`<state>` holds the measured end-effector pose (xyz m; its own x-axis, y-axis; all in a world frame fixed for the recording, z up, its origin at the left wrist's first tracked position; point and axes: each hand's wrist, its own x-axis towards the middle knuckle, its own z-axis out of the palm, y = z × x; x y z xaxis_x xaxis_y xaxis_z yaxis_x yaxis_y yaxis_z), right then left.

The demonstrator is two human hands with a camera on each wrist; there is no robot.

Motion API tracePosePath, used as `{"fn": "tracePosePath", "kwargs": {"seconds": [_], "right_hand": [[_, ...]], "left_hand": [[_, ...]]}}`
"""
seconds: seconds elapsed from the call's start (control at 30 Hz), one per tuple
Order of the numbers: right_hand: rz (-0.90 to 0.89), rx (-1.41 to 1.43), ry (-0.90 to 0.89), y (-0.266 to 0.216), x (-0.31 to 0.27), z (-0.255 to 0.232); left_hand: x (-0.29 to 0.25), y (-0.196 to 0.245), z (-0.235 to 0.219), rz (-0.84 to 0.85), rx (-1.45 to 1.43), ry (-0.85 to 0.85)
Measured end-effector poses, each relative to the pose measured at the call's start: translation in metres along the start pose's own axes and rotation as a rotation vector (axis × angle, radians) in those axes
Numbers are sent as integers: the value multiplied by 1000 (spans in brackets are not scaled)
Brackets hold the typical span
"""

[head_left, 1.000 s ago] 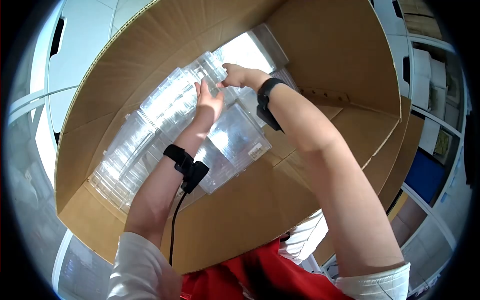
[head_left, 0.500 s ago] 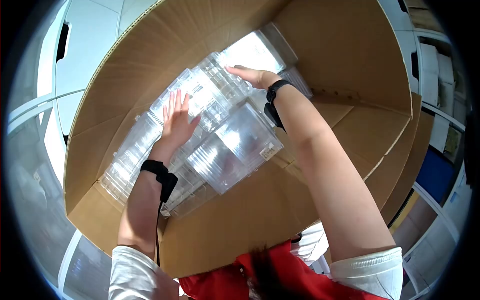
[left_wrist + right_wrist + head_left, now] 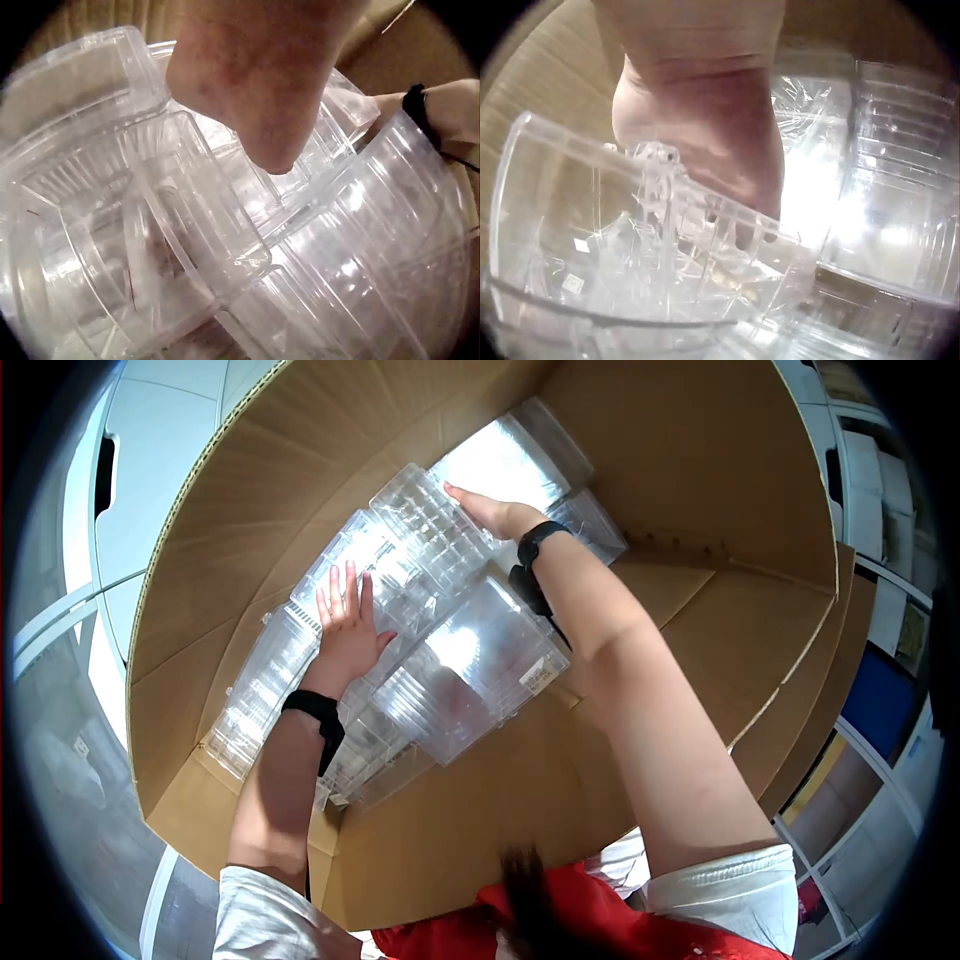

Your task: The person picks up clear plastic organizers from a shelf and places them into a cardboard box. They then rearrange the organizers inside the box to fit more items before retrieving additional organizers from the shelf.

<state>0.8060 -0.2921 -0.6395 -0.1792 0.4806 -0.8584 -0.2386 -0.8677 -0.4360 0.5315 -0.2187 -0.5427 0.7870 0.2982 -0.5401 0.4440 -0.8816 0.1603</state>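
Observation:
Clear plastic boxes lie packed side by side in a large cardboard box. In the head view my left hand (image 3: 348, 645) lies flat with spread fingers over the clear boxes (image 3: 400, 575) at the left. My right hand (image 3: 495, 512) is extended along the right edge of a gridded clear box (image 3: 432, 525), fingers straight. The left wrist view shows my left hand (image 3: 259, 82) above divided clear trays (image 3: 195, 202). In the right wrist view my right hand (image 3: 705, 142) stands behind a clear wall, its fingertips partly seen through the plastic.
The cardboard box (image 3: 250, 490) surrounds the stack with high walls. A larger clear box with a label (image 3: 490, 635) lies nearer the body, and more clear boxes (image 3: 555, 440) sit at the far end. White cabinets (image 3: 160, 450) and shelves with a blue item (image 3: 880, 695) stand outside.
Both hands were close together at the gridded box; my left hand has moved left and spread its fingers. The gridded box now shows more fully, and my right hand's fingers have straightened beside it.

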Motion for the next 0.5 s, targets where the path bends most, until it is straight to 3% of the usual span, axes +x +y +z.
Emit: {"fn": "tracePosePath", "kwargs": {"seconds": [0.13,0.33,0.5], "right_hand": [[52,-126,58,-20,-37,15],[1,-220,75,-21,-36,14],[35,-395,300,-34,-25,5]], "left_hand": [[1,0,-2,-7,3,-25],[1,3,-7,-28,-17,-78],[2,3,-9,-39,-10,-107]]}}
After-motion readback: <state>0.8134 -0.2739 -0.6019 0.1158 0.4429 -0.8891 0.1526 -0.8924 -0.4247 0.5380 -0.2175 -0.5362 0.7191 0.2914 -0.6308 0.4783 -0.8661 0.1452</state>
